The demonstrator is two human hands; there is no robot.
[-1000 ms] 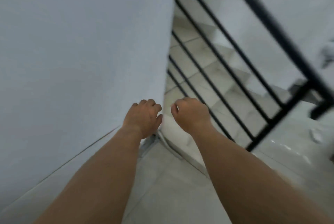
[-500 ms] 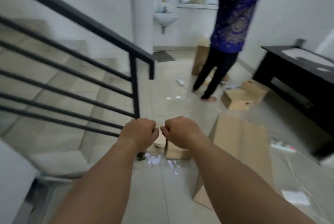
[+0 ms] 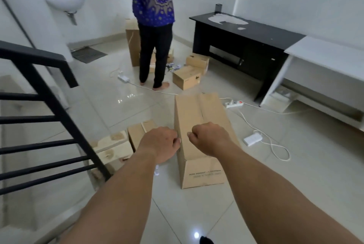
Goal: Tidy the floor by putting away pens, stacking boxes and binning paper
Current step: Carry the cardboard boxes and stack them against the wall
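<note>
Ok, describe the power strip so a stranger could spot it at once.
Start at the black desk by the right wall. On the floor beside its near leg, right of the long cardboard box, lies the white power strip. Unlike the white adapter closer in, it is a long bar with a red switch at one end.

The long brown cardboard box lies on the pale tiled floor. Left of the box, smaller brown cardboard boxes fill the gap to the black metal stair railing. Right of it, a white power strip and looping white cable (flat on the tiles) cross the floor. Beyond it stands a person in a blue patterned top; nearer, bare tiles lie open.
</note>
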